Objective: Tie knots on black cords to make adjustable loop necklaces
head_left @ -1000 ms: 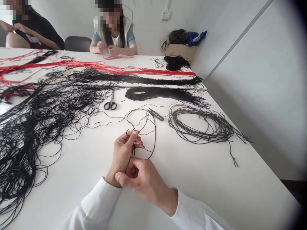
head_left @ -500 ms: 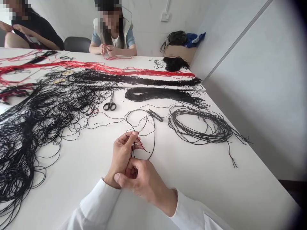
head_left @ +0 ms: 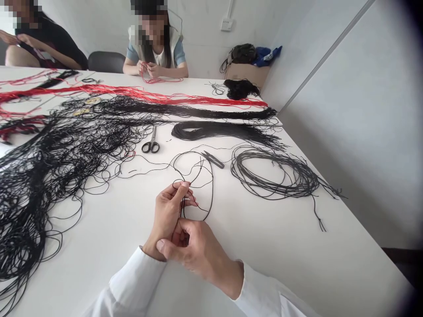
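My left hand (head_left: 169, 206) is closed, with thumb and forefinger pinching a thin black cord (head_left: 212, 187). The cord makes a loop to the right of that hand, and its loose strands lie on the table beyond. A short reddish bit of thread (head_left: 194, 199) shows by the left fingertips. My right hand (head_left: 203, 246) rests against the left wrist, its fingers curled in and its thumb across the wrist. Part of the loop runs down behind the right knuckles; what these fingers grip is hidden. Black thread snips (head_left: 214, 160) lie just past the loop.
Black-handled scissors (head_left: 151, 146) lie further back. Tangled black cord (head_left: 29, 207) covers the table's left. A coil of black cord (head_left: 243, 176) sits at right, a folded bundle (head_left: 211, 130) behind it, then red cords (head_left: 185, 97). Two people sit across the white table (head_left: 284, 264).
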`<state>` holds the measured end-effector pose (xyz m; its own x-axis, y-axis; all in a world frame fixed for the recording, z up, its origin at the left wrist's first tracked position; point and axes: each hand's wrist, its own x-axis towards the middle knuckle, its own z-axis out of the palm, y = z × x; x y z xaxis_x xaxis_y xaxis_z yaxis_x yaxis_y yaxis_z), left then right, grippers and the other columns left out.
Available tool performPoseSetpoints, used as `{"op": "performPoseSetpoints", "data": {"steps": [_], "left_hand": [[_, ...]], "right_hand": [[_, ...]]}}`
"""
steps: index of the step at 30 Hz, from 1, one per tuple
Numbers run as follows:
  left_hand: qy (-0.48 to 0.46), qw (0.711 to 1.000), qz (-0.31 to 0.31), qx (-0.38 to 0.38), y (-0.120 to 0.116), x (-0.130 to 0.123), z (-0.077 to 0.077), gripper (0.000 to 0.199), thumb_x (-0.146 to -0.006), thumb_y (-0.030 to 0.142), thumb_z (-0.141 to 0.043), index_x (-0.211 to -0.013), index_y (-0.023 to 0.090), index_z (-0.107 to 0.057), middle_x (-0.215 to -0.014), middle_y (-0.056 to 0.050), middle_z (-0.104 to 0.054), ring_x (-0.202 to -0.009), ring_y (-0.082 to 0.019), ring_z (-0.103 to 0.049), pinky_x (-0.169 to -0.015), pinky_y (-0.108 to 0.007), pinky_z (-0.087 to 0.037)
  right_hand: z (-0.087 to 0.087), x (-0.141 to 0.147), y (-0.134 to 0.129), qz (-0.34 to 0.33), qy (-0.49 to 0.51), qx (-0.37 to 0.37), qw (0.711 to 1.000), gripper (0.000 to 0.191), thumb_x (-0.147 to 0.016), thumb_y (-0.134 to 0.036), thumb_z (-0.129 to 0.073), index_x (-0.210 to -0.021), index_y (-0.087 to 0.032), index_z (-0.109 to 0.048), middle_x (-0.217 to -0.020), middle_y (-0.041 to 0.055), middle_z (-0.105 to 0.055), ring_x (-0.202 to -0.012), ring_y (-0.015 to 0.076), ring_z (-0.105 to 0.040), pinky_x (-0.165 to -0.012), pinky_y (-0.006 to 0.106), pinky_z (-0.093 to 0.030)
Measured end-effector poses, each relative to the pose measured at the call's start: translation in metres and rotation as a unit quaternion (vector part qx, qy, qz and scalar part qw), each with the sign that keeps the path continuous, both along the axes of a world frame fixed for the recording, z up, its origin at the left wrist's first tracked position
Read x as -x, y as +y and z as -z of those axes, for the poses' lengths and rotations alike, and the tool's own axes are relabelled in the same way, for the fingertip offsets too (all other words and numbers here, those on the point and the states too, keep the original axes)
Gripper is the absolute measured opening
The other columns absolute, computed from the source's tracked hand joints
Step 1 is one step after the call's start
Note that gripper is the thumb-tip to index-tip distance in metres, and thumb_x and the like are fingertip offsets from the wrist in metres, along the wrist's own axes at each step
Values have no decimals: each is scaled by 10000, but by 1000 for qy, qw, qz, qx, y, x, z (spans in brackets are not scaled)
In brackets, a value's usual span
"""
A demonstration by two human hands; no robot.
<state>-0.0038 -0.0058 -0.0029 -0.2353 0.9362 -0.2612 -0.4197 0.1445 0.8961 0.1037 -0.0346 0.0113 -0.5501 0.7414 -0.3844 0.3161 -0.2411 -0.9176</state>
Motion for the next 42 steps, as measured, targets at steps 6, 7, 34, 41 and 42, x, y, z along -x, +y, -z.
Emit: {"op": "performPoseSetpoints", "data": {"steps": [6,7,34,41,42], "left_hand": [[10,1000,3,1,-1,0,-1,291,-867,400,-732,-733,172,-610,-728,10,-582,-643,-111,-594,-647,-226,-511],[11,1000,3,1,-1,0,-1,293,-866,402,-732,-733,172,-610,-728,9,-581,-643,-112,-595,-646,-227,-512],[20,1000,-8,16,-1,0,-2,288,-848,411,-743,-740,175,-619,-726,12,-593,-630,-109,-590,-661,-237,-519],[3,1000,-5,13,0,-1,-3,298,-825,409,-765,-725,170,-617,-708,10,-592,-631,-112,-592,-650,-234,-513],[-1,1000,-8,22,0,-1,-4,308,-814,414,-773,-717,170,-613,-693,10,-591,-615,-111,-584,-624,-232,-503]], "right_hand": [[-1,0,0,-1,0,1,1000,402,-757,-457,-754,-647,-206,-459,-598,-46,-493,-561,108,-424,-514,259,-300],[-1,0,0,-2,0,2,1000,403,-757,-457,-754,-647,-206,-459,-598,-45,-492,-561,108,-423,-513,259,-300],[0,0,0,0,9,4,1000,403,-763,-449,-760,-655,-200,-462,-597,-42,-489,-569,106,-431,-541,254,-311],[-7,-3,0,-9,17,14,1000,374,-770,-413,-753,-657,-198,-470,-618,-41,-479,-575,102,-411,-515,247,-299],[-11,-5,2,-12,31,23,999,368,-779,-409,-746,-657,-198,-469,-610,-45,-458,-565,98,-394,-504,245,-289]]}}
